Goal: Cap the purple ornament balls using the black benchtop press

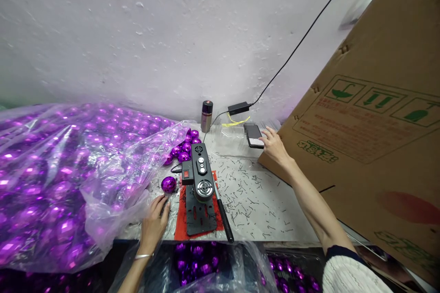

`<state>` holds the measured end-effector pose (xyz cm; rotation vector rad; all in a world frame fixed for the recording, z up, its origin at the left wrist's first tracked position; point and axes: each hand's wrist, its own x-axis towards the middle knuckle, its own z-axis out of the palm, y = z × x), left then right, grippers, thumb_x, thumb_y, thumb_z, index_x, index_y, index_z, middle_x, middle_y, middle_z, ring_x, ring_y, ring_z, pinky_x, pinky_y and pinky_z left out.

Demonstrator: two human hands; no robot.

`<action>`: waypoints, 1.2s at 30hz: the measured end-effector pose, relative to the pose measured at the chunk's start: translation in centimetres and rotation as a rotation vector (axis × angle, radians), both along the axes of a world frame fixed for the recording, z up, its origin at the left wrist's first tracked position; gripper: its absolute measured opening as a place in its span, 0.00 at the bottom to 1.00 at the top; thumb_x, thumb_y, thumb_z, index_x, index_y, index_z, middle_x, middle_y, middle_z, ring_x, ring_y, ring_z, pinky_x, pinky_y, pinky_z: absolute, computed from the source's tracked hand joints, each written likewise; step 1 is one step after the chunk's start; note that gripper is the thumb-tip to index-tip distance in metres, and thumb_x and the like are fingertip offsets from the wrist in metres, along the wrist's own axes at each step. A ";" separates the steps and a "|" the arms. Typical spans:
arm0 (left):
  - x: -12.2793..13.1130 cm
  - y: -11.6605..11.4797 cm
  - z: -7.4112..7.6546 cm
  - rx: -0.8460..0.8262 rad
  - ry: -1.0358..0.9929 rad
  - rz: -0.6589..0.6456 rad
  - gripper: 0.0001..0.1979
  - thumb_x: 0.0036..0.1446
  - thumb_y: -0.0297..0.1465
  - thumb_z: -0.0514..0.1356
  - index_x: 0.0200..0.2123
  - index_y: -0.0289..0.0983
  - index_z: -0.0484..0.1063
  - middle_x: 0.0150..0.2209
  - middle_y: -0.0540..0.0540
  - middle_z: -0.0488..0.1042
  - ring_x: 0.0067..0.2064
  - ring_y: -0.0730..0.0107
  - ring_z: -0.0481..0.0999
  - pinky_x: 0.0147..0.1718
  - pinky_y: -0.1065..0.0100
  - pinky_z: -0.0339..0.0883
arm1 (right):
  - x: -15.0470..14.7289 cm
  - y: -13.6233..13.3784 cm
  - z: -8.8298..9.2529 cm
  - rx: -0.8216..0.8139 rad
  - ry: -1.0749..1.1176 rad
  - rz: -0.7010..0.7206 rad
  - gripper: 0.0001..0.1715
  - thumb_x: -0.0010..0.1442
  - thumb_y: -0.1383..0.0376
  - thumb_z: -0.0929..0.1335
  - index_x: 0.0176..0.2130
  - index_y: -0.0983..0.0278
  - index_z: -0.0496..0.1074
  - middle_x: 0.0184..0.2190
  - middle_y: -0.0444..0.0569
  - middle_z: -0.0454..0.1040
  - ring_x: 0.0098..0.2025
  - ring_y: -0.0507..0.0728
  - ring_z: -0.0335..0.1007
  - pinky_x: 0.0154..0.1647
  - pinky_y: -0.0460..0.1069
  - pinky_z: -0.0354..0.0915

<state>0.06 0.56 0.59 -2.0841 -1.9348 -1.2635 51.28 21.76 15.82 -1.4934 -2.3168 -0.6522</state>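
My left hand (154, 223), with a silver bangle at the wrist, rests on the tabletop, fingers apart and holding nothing. Just beyond its fingertips sits a shiny purple ball (168, 185). At the back right, my right hand (275, 147) reaches across to a smartphone (253, 131), its fingers stretched out at the phone's right edge and screen. The phone lies on a clear plastic tray (228, 142). Between my hands stands a black bench machine (201, 171) with round vents, a red switch and a black lever handle (225, 220), set on a red mat (181, 219).
A large clear bag of purple balls (68, 169) fills the left. Several loose balls (184, 150) lie by its mouth. A spray can (206, 116) and a power adapter (238, 108) are near the wall. Black scraps litter the table (254, 206). A cardboard box (360, 146) leans at right.
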 end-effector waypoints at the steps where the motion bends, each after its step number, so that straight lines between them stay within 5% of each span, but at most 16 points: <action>1: 0.0 0.0 0.0 0.005 0.001 0.000 0.23 0.70 0.45 0.51 0.47 0.37 0.80 0.48 0.38 0.82 0.50 0.54 0.81 0.49 0.55 0.76 | 0.1 -0.1 0.0 -0.003 -0.002 0.005 0.23 0.58 0.73 0.62 0.48 0.64 0.78 0.61 0.60 0.71 0.71 0.70 0.53 0.60 0.66 0.67; 17: 0.0 0.0 0.2 0.016 0.022 -0.006 0.23 0.71 0.45 0.50 0.47 0.37 0.79 0.48 0.38 0.82 0.50 0.54 0.81 0.50 0.54 0.76 | 0.3 -0.1 -0.6 -0.012 -0.028 0.023 0.26 0.55 0.73 0.65 0.50 0.60 0.79 0.61 0.57 0.71 0.71 0.71 0.51 0.61 0.66 0.63; 23: 0.1 0.0 0.2 0.011 0.027 -0.002 0.24 0.71 0.46 0.50 0.47 0.36 0.79 0.47 0.37 0.82 0.50 0.54 0.81 0.50 0.53 0.75 | -0.5 -0.5 -0.3 0.009 0.122 0.007 0.24 0.61 0.70 0.62 0.53 0.63 0.76 0.60 0.60 0.72 0.69 0.70 0.58 0.61 0.66 0.66; 28: 0.1 0.0 0.3 0.005 0.009 0.001 0.24 0.71 0.47 0.49 0.47 0.37 0.79 0.47 0.38 0.82 0.50 0.54 0.81 0.51 0.54 0.75 | -2.6 -1.4 -0.7 0.031 0.413 -0.131 0.31 0.69 0.53 0.58 0.64 0.65 0.65 0.62 0.64 0.69 0.62 0.68 0.68 0.61 0.64 0.68; 32: 0.1 -0.1 0.3 -0.004 -0.008 0.004 0.24 0.70 0.47 0.50 0.46 0.37 0.80 0.47 0.38 0.82 0.50 0.54 0.81 0.51 0.53 0.75 | -4.8 -2.3 -1.8 0.035 0.589 -0.312 0.46 0.65 0.38 0.59 0.66 0.67 0.60 0.62 0.67 0.68 0.60 0.70 0.69 0.58 0.63 0.70; 36: 0.2 -0.1 0.4 -0.027 -0.039 0.007 0.23 0.69 0.46 0.51 0.46 0.38 0.80 0.48 0.39 0.82 0.51 0.54 0.80 0.52 0.53 0.75 | -6.5 -2.9 -3.4 0.112 0.731 -0.441 0.53 0.61 0.33 0.60 0.67 0.69 0.58 0.61 0.71 0.68 0.62 0.72 0.68 0.60 0.63 0.67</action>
